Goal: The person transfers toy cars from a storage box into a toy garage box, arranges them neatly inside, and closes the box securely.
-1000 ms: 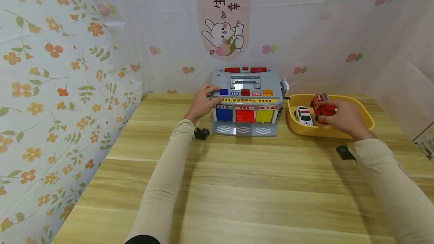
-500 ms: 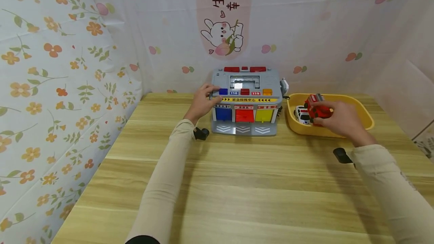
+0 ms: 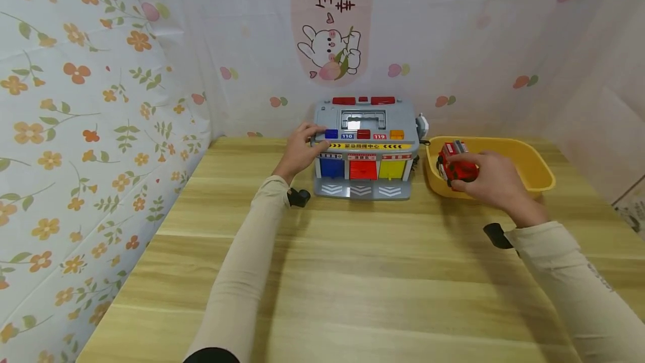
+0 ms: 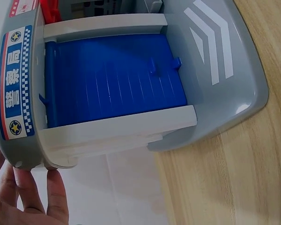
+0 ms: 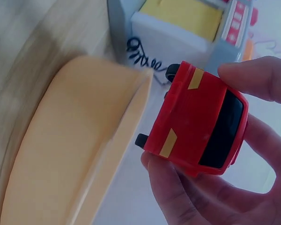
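In the head view a grey toy garage (image 3: 364, 147) stands near the back wall, with blue, red and yellow doors. My left hand (image 3: 300, 153) holds its upper left corner, fingers on the roof and thumb at the front edge. Fingertips (image 4: 56, 192) press its side beside the blue door (image 4: 112, 77). My right hand (image 3: 496, 181) pinches a red toy fire truck (image 5: 192, 117) between thumb and fingers, over the left end of a yellow basin (image 3: 536, 170). Beneath the truck, the white toy car is mostly hidden.
A white handset-like part (image 3: 422, 126) sits on the garage's right side, with a black coiled cord (image 5: 143, 56) hanging there. Behind the garage rises a patterned cloth wall (image 3: 242, 94). Wood-grain tabletop (image 3: 353, 273) spreads in front.
My right hand has carried the red fire truck leftward within the basin, so the truck now covers most of the white car. The left hand stays on the garage corner.
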`<act>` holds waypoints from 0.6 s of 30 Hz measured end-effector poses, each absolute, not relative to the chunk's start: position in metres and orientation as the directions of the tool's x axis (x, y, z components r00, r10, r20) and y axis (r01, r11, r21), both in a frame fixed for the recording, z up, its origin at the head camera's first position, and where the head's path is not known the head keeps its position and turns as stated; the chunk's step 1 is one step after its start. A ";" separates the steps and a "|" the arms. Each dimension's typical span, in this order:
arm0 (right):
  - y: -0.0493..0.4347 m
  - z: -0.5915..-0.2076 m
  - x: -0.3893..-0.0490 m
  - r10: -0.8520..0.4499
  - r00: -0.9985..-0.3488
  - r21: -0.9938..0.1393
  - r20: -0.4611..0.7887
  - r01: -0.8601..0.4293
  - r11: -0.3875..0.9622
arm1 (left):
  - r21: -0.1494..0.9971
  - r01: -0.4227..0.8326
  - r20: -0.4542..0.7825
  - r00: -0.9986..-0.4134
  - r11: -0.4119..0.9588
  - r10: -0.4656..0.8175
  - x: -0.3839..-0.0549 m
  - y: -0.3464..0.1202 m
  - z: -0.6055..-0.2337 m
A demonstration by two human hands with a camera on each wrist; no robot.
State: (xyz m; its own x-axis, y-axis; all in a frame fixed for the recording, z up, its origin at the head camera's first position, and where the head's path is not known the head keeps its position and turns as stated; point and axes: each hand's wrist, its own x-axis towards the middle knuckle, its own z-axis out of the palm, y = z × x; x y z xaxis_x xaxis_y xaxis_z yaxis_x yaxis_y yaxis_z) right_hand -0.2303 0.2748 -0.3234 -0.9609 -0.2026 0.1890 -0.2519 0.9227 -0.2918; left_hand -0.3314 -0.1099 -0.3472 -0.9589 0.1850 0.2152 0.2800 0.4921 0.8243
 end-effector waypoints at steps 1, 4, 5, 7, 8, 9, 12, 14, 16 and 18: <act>0.272 -0.324 -0.229 -0.204 -0.960 -0.296 0.189 -0.254 0.921 | 0.826 0.279 0.215 -0.959 0.489 0.185 -0.331 -0.110 -0.348; 0.266 -0.324 -0.224 -0.206 -0.964 -0.315 0.168 -0.250 0.916 | 0.828 0.289 0.225 -0.956 0.481 0.187 -0.332 -0.110 -0.349; 0.263 -0.324 -0.223 -0.206 -0.965 -0.322 0.160 -0.249 0.913 | 0.825 0.296 0.233 -0.954 0.482 0.188 -0.333 -0.110 -0.348; 0.258 -0.324 -0.221 -0.214 -0.965 -0.331 0.151 -0.253 0.909 | 0.822 0.304 0.242 -0.952 0.482 0.189 -0.333 -0.110 -0.348; 0.256 -0.325 -0.219 -0.220 -0.965 -0.333 0.146 -0.257 0.907 | 0.820 0.307 0.244 -0.951 0.483 0.190 -0.333 -0.110 -0.348; 0.253 -0.325 -0.217 -0.226 -0.963 -0.336 0.147 -0.263 0.904 | 0.819 0.307 0.244 -0.951 0.484 0.190 -0.333 -0.111 -0.348; 0.246 -0.328 -0.212 -0.243 -0.959 -0.346 0.145 -0.279 0.896 | 0.819 0.311 0.249 -0.950 0.482 0.189 -0.331 -0.110 -0.348; 0.240 -0.330 -0.209 -0.254 -0.956 -0.358 0.145 -0.290 0.887 | 0.822 0.312 0.251 -0.950 0.477 0.187 -0.330 -0.109 -0.348; 0.235 -0.333 -0.207 -0.266 -0.954 -0.371 0.140 -0.300 0.879 | 0.824 0.312 0.254 -0.949 0.473 0.185 -0.330 -0.109 -0.348; 0.230 -0.335 -0.206 -0.279 -0.951 -0.379 0.135 -0.310 0.872 | 0.824 0.313 0.255 -0.949 0.473 0.184 -0.329 -0.109 -0.348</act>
State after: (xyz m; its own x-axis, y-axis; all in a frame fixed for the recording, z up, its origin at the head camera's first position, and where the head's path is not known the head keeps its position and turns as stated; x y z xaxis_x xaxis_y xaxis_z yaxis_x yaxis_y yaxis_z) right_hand -0.2060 0.2299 -0.3352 -0.9508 -0.2792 0.1346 -0.3097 0.8721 -0.3788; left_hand -0.3288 -0.1089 -0.3482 -0.9493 0.1838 0.2549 0.3128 0.4727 0.8238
